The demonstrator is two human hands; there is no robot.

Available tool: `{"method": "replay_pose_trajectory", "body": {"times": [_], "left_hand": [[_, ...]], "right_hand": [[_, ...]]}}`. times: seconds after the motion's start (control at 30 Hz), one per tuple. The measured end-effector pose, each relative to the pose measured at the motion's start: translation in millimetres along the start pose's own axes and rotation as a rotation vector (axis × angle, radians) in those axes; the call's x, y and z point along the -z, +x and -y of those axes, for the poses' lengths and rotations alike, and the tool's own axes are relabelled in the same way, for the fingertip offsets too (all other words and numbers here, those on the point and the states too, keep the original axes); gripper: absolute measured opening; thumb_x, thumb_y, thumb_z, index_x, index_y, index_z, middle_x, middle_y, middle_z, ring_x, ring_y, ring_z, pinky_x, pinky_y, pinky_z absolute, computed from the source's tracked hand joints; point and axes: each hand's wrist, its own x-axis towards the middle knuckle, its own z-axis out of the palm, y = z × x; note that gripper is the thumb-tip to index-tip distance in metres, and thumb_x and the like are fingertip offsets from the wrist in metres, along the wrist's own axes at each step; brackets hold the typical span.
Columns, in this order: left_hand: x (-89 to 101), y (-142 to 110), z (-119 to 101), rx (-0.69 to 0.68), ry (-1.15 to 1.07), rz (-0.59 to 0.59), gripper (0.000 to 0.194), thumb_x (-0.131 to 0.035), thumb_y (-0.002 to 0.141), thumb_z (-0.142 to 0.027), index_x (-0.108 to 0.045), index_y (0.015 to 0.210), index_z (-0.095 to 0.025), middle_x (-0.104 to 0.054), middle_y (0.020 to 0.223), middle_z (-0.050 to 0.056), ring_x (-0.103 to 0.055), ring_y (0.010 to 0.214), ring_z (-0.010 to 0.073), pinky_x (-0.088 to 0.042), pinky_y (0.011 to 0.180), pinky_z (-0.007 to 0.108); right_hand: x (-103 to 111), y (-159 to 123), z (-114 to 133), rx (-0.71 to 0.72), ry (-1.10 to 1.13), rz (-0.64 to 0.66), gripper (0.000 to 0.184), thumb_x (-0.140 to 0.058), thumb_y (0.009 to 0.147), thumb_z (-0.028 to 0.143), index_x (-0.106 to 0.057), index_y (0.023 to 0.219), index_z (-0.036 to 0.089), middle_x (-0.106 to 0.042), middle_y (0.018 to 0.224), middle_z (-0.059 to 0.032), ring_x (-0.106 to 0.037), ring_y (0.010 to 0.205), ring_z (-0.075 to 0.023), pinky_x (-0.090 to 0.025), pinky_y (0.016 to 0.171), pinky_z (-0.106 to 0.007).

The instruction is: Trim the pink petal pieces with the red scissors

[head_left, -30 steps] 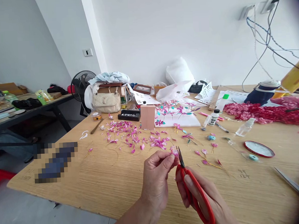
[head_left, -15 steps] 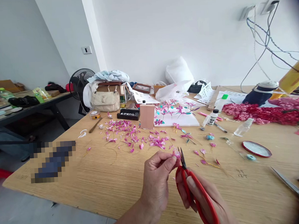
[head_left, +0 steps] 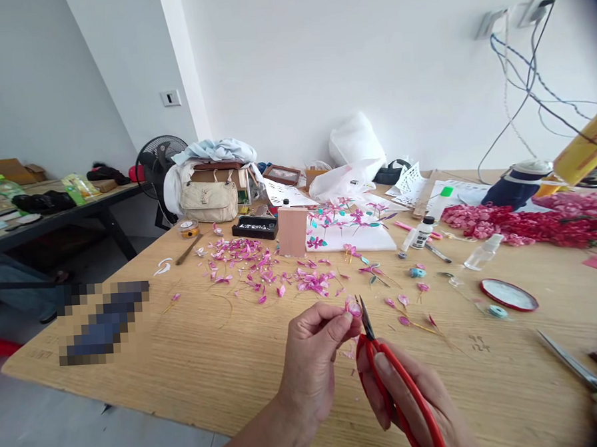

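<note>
Red-handled scissors (head_left: 371, 348) are sitting slightly further right than half a second ago, right hand (head_left: 431, 382) shifting with them. Pink petal piece (head_left: 353, 306) is staying put in the left hand (head_left: 308, 360).

Hands: two, both busy. Left thumb and forefinger are closing tightly on the petal piece; right fingers are wrapping the handles, blades standing narrowly apart. Petal piece is hanging over the near middle of the table (head_left: 186, 376), just beside the blade tips. Can't tell from where I'm standing whether metal is touching it.

Counts: one scissors in use, one long metal tool (head_left: 573, 360) lying near right. Five pink buds (head_left: 402, 301) are lying right of the hands; one single bud (head_left: 175, 297) is lying well left. Two teal spools (head_left: 497, 312), three bottles (head_left: 422, 234) and one red-rimmed dish (head_left: 510, 294) are occupying the right. Loose petals (head_left: 242, 250) are littering the middle, too many to count.

Around: one black tray (head_left: 256, 235), one beige bag (head_left: 210, 201) and one fan (head_left: 161, 167) are standing far left. One wooden panel (head_left: 293, 232) is partly blocking a white block (head_left: 349, 241). Hands are hiding the tabletop beneath; pixelation is masking something at left.
</note>
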Motion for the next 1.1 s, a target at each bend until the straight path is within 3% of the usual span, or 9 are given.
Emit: {"method": "replay_pose_trajectory", "body": {"times": [0.4,0.73,1.1], "left_hand": [[-1.1,-2,-1,0.023,-0.002,0.037,0.004,-0.071,0.068,-0.018,-0.070,0.066,-0.015,-0.065,0.066,0.001,-0.057,0.066,0.0084,-0.046,0.070,0.021],[-2.3,-2,1,0.009,0.044,0.046,0.006,-0.071,0.068,-0.019,-0.069,0.064,-0.015,-0.064,0.067,0.001,-0.055,0.068,0.0101,-0.044,0.071,0.022],[-5.5,-5,2,0.023,0.002,0.043,0.007,-0.071,0.068,-0.019,-0.068,0.064,-0.014,-0.063,0.066,0.001,-0.055,0.067,0.0090,-0.043,0.070,0.021]], "right_hand": [[-1,-3,3,0.079,-0.042,0.036,0.041,-0.036,0.088,0.055,-0.048,0.070,0.020,-0.046,0.053,0.0023,-0.039,0.049,-0.0133,-0.035,0.050,-0.025],[0,-4,-2,0.014,-0.028,0.011,0.046,-0.038,0.084,0.061,-0.046,0.064,0.021,-0.043,0.048,0.0027,-0.035,0.046,-0.0120,-0.024,0.041,-0.022],[-2,-3,-10,0.036,0.079,-0.005,0.047,-0.038,0.084,0.061,-0.050,0.065,0.020,-0.044,0.049,0.0018,-0.037,0.046,-0.0125,-0.027,0.042,-0.024]]}}
